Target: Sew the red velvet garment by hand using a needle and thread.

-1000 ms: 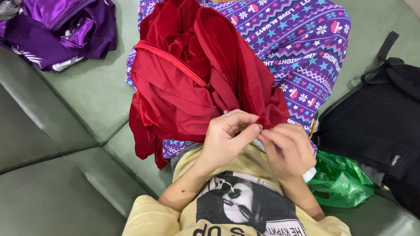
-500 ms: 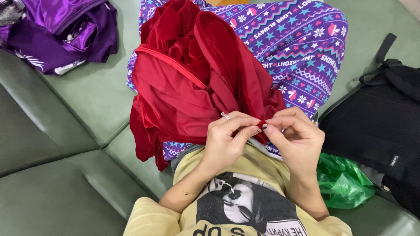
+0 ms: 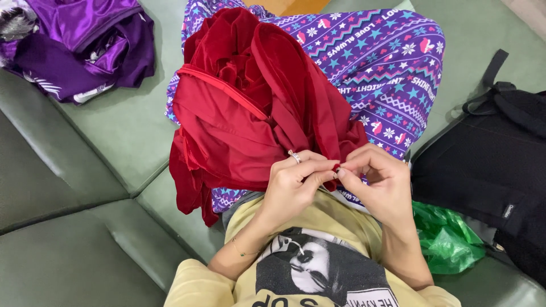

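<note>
A crumpled red velvet garment (image 3: 244, 108) lies across my lap, over purple patterned trousers (image 3: 387, 62). My left hand (image 3: 296, 185), with a ring on one finger, pinches the garment's near edge. Fingertip to fingertip with it, my right hand (image 3: 378, 185) pinches the same red edge. What sits between the fingertips is too small to make out. I wear a yellow printed shirt (image 3: 318, 267).
I sit on a green leather sofa (image 3: 85, 227). A purple satin garment (image 3: 85, 45) lies bunched at the far left. A black backpack (image 3: 495, 165) rests at my right, with a green plastic bag (image 3: 446, 239) beside it.
Both hands have risen slightly from my shirt toward the garment's edge. My right hand turned and closed in, so its fingertips now meet the left hand's on the red fabric.
</note>
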